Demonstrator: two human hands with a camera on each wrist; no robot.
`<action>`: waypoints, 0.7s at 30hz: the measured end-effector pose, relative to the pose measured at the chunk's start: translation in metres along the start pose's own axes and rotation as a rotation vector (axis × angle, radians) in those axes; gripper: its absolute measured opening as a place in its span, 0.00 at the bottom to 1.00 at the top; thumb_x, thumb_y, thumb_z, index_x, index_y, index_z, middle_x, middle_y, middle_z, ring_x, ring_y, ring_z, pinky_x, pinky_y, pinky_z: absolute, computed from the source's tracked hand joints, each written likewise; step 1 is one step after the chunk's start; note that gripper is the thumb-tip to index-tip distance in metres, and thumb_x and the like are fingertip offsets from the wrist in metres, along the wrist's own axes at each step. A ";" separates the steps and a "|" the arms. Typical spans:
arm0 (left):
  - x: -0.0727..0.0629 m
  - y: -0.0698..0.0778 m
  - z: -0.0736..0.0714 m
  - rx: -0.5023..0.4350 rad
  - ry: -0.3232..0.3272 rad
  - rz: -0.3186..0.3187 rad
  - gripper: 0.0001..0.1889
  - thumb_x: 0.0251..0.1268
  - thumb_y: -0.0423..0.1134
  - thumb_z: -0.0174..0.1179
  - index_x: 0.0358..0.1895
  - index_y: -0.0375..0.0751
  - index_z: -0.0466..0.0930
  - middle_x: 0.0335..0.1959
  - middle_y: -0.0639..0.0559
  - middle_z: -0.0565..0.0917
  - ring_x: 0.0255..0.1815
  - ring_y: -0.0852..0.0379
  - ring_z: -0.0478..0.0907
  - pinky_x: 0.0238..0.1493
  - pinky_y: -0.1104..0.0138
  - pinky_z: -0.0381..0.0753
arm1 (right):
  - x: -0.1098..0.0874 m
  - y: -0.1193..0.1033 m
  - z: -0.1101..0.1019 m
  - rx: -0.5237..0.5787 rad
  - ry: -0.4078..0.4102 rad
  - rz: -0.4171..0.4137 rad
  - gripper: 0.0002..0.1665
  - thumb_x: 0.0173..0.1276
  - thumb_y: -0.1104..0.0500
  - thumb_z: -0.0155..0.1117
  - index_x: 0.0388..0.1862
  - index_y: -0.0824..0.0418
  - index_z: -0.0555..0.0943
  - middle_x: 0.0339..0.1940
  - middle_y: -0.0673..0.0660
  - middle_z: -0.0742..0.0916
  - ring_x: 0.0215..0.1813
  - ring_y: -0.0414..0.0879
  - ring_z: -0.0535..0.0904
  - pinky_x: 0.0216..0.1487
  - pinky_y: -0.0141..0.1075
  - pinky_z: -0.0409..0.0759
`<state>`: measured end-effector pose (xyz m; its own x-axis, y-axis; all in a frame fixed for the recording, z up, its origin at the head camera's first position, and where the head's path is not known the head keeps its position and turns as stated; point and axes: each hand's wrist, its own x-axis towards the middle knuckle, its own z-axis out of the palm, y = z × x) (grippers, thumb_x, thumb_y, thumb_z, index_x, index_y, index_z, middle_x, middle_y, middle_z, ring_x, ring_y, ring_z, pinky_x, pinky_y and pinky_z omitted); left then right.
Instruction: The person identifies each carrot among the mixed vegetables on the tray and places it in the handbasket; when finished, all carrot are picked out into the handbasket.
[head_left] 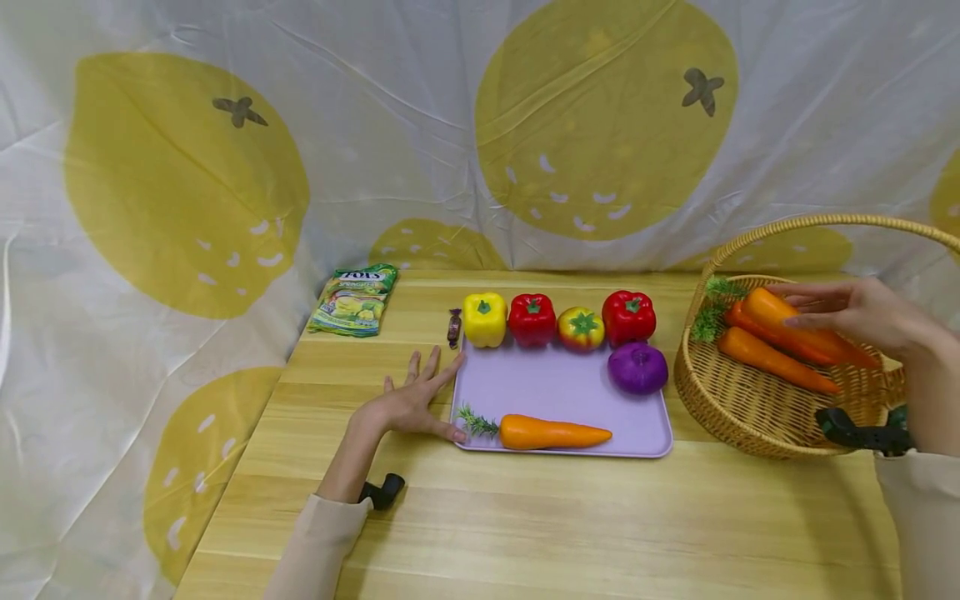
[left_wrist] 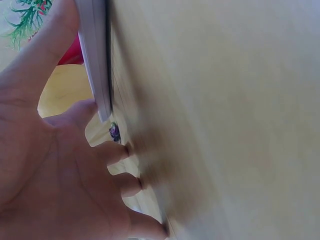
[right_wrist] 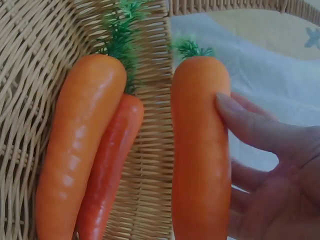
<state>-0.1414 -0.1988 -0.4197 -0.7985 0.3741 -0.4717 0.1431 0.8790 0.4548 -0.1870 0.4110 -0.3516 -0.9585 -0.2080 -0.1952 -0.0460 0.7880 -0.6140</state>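
My right hand (head_left: 862,315) grips an orange carrot (right_wrist: 201,150) by its thick end, over the wicker basket (head_left: 720,417). Inside the basket lie another orange carrot (right_wrist: 82,145) and a redder carrot (right_wrist: 112,165), both with green tops. At the left edge of the lilac tray (head_left: 540,379), my left hand (head_left: 411,404) has its fingers spread, the thumb at the near corner and a fingertip at the far one. Along the tray's near side lies a carrot (head_left: 551,432). A purple onion (head_left: 637,368) sits at its right.
Across the tray's far edge stand a yellow pepper (head_left: 484,321), a red pepper (head_left: 532,321), a yellow-red tomato-like fruit (head_left: 581,330) and a second red pepper (head_left: 628,318). A wrapped candy (head_left: 454,328) and a green FOX'S bag (head_left: 352,302) lie left. The basket's tall handle (head_left: 817,221) arches above it.
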 end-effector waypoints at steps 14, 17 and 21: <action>0.000 0.000 0.000 0.006 0.002 0.008 0.65 0.53 0.66 0.74 0.86 0.62 0.35 0.86 0.41 0.25 0.84 0.31 0.18 0.70 0.19 0.27 | 0.012 0.022 0.011 0.084 -0.030 -0.047 0.25 0.68 0.62 0.73 0.64 0.63 0.84 0.48 0.24 0.85 0.46 0.16 0.76 0.42 0.16 0.76; 0.000 0.000 0.000 0.004 0.002 0.007 0.65 0.53 0.66 0.74 0.86 0.62 0.35 0.86 0.41 0.25 0.84 0.31 0.17 0.70 0.19 0.27 | 0.014 0.022 0.011 0.028 -0.045 -0.012 0.31 0.68 0.55 0.75 0.68 0.61 0.81 0.48 0.24 0.83 0.48 0.12 0.71 0.43 0.16 0.73; 0.000 0.000 0.000 0.003 0.003 0.005 0.65 0.53 0.66 0.74 0.86 0.62 0.35 0.86 0.42 0.25 0.84 0.32 0.17 0.70 0.20 0.27 | 0.017 0.021 0.010 0.009 -0.068 0.026 0.34 0.67 0.50 0.75 0.69 0.61 0.80 0.49 0.22 0.81 0.48 0.10 0.68 0.43 0.16 0.72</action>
<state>-0.1413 -0.1989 -0.4197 -0.7996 0.3772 -0.4674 0.1488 0.8784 0.4543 -0.2016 0.4181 -0.3756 -0.9380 -0.2263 -0.2626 -0.0181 0.7884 -0.6149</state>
